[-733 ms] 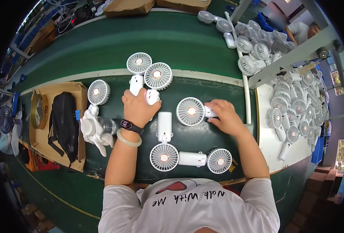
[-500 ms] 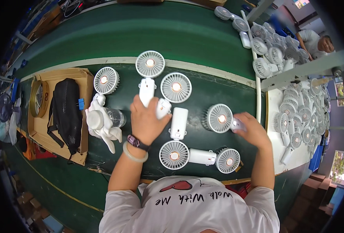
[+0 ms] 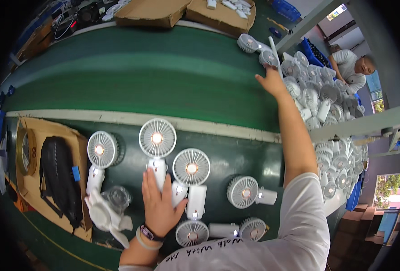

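Note:
My left hand lies open over the near table, fingers stretched. Its fingertips touch the handle of a white handheld fan, and a second handheld fan has its handle by my thumb. My right hand reaches to the far right, thumb apart, its fingertips at the head of a handheld fan; whether they grip it I cannot tell. Another fan lies just left of that one. More fans lie about the near table: one at left, one at right, and several near my body.
A clear jar and a white cloth-like item lie left of my left hand. Beside them, a cardboard tray holds a black bag and a tape roll. Fans are heaped at right, near a seated person.
My right hand has let go of the fan at the right of the table and stretched to the far right. My left hand has opened out flat. The view has shifted.

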Tool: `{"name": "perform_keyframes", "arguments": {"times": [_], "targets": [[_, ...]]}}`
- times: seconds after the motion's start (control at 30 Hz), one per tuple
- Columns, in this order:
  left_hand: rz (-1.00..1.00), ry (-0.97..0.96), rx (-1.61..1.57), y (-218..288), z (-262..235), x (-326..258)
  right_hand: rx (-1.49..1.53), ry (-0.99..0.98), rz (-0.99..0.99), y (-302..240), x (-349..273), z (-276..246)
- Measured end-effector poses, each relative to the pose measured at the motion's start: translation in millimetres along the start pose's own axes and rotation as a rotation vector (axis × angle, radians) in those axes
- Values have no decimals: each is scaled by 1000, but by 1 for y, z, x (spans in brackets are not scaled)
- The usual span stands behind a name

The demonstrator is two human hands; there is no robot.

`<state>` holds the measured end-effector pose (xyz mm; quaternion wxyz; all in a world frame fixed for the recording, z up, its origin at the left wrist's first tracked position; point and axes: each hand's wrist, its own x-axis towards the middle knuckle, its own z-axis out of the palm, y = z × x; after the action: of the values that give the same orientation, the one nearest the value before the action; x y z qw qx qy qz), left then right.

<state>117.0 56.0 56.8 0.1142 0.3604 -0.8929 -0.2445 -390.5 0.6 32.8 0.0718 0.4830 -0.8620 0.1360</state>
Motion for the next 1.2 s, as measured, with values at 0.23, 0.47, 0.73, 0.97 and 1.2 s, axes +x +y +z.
{"name": "perform_keyframes", "arguments": {"times": [0.23, 0.47, 0.73, 0.97, 1.2], "targets": [[-1, -30, 62, -1, -1, 3, -77, 70, 373, 16, 93, 35], [14, -64, 61, 4, -2, 4, -152, 86, 137, -18, 113, 47], [-10, -42, 56, 9, -6, 2, 33, -34, -296, -120, 24, 37], [12, -29, 16, 4, -1, -1, 95, -291, -174, -79, -16, 20], [16, 32, 16, 1, 3, -5, -230, -102, -27, -48, -9, 4]]}}
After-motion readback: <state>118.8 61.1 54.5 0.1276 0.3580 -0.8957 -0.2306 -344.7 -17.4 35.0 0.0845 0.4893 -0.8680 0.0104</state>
